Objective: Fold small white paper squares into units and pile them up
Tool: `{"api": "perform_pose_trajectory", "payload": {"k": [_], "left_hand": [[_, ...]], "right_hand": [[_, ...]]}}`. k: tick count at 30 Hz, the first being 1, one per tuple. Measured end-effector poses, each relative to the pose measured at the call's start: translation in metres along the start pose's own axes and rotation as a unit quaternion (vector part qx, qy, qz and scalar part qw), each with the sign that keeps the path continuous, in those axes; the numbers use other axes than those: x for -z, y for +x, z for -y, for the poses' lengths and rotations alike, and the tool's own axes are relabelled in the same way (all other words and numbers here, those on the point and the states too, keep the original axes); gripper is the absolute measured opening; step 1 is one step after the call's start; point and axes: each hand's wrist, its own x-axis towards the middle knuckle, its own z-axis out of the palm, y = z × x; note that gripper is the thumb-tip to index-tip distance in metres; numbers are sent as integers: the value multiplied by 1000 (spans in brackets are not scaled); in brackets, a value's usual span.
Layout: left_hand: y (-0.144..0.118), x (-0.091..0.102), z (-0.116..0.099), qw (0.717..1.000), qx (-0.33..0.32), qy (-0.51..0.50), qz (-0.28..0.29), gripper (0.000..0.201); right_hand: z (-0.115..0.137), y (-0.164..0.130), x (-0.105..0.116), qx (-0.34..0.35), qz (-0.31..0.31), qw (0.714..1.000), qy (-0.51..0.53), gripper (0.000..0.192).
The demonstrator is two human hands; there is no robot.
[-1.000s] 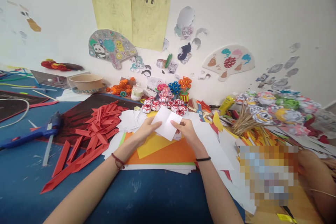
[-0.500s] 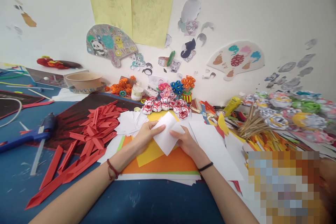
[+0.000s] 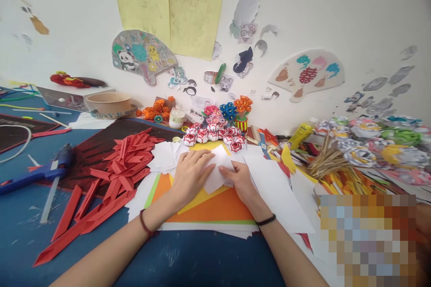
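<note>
A small folded sheet of white paper is at the centre, over a stack of coloured sheets. My right hand pinches its right side, thumb in front and fingers behind. Across its upper left side lies my left hand, back up, fingers stretched out and thumb apart, covering part of the paper. Beneath are a yellow sheet and an orange sheet. Small white papers lie beyond my left hand. Larger white sheets lie right of my right hand.
Red folded strips are piled at left, near a blue glue gun. Red-and-white paper flowers stand behind the sheets. Wooden sticks, yellow strips and several paper flowers crowd the right side. A blurred patch covers the lower right.
My left hand has gone from pinching the paper's left edge to lying over it with fingers extended. The paper has tipped lower. My right hand keeps its pinch.
</note>
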Motion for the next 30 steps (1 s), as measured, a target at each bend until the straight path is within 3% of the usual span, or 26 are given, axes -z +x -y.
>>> {"api": "perform_pose_trajectory", "payload": {"k": [5,9,12,14,19,27,30], "left_hand": [[-6,-8,-6,999,-19,2,47,32],[-5,-12,1,998,38,-20,40,26],[-4,-10,2,995,66,-73,32,24],[-4,-8,-2,987,77,-132,57,25],[-3,-3,-9,956,127,-239,111,27],[-3,-10,-3,939,138,-242,204,17],[-2,-11,-6,934,126,-250,222,16]], "right_hand": [[5,-1,1,28,-5,999,-21,30],[9,1,3,29,17,999,-26,28],[12,4,5,66,-51,994,-65,28],[14,5,7,87,-72,989,-93,35],[14,3,11,25,4,995,-95,25],[14,2,14,61,22,981,-181,19],[20,1,17,59,-12,981,-184,18]]}}
